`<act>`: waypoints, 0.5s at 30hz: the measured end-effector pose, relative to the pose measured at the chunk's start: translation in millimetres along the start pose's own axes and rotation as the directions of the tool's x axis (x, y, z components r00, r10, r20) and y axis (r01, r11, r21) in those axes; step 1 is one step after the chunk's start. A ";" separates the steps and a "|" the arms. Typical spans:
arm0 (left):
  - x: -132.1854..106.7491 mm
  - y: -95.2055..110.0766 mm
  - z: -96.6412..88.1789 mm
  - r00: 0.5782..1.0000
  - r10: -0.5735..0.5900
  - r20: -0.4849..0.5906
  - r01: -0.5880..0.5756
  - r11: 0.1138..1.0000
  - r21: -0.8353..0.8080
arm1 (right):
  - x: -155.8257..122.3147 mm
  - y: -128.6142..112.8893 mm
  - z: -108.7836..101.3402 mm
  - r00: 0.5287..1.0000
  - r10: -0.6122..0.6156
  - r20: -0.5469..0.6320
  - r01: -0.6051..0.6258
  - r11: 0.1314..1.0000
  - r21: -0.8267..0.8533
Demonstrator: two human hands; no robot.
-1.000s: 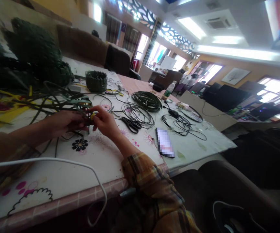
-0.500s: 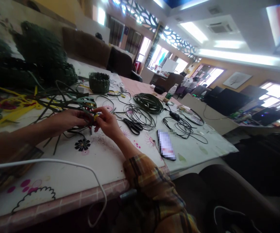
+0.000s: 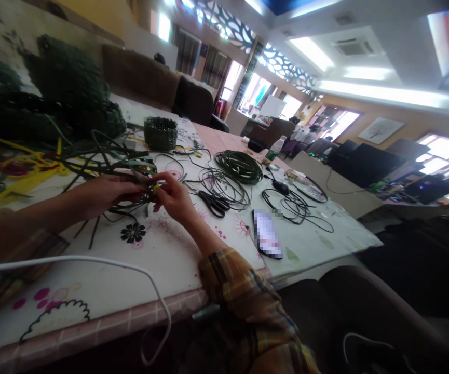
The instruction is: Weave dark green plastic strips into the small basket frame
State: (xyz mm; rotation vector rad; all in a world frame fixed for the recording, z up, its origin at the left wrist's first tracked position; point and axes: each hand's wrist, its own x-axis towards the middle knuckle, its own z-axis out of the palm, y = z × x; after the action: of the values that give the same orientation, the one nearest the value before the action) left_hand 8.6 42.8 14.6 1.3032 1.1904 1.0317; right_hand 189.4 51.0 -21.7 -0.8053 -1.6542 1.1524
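Between my two hands is a loose weave of dark green strips (image 3: 107, 165), with long ends fanning out to the left and below. My left hand (image 3: 109, 193) is closed on the strips, its fingers partly hidden among them. My right hand (image 3: 172, 196) pinches the weave at its right side, where a small yellow piece (image 3: 155, 189) shows at the fingertips. Black-handled scissors (image 3: 214, 203) lie just right of my right hand. Behind the weave stands a small dark green woven basket (image 3: 160, 132).
A coil of green strip (image 3: 238, 166), loose thin loops, a phone (image 3: 267, 234) and a bottle (image 3: 275, 148) lie or stand to the right. Yellow strips (image 3: 33, 174) and big dark green woven pieces (image 3: 66, 72) fill the left. A white cable (image 3: 103, 259) crosses the near table (image 3: 131, 291).
My left hand's fingers have shifted slightly up and right on the weave. My right hand stays nearly in place, still pinching beside the yellow piece.
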 end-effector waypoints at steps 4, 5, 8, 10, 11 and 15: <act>4.4 -2.1 -6.7 0.997 -0.055 0.061 0.049 0.994 0.095 | -1.1 -0.9 0.8 1.000 0.006 0.006 -0.006 0.999 -0.034; 5.6 -2.5 -7.8 0.993 -0.055 0.101 0.036 0.983 0.180 | -1.7 -1.9 1.0 1.000 0.009 0.009 -0.008 0.999 -0.036; 7.6 -3.0 -9.2 0.987 -0.008 0.160 -0.057 0.915 0.400 | -3.3 -5.4 1.4 1.000 0.003 0.009 -0.003 0.999 -0.034; 7.5 -3.2 -9.1 0.990 0.026 0.142 -0.091 0.877 0.471 | -3.7 -7.0 1.4 1.000 -0.006 0.003 0.006 0.999 -0.034; 7.2 -3.3 -8.8 0.991 0.038 0.130 -0.097 0.867 0.488 | -3.7 -7.4 1.3 1.000 -0.006 0.002 0.006 0.999 -0.034; 6.3 -4.4 -7.7 0.991 0.054 0.122 -0.103 0.887 0.451 | -3.3 -7.9 1.5 1.000 0.008 0.005 -0.008 0.999 -0.036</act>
State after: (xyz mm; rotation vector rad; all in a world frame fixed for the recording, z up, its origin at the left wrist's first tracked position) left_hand 1.5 49.9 10.5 1.7634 1.3572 0.7467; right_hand 189.1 45.0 -15.5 -0.8327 -1.6814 1.1344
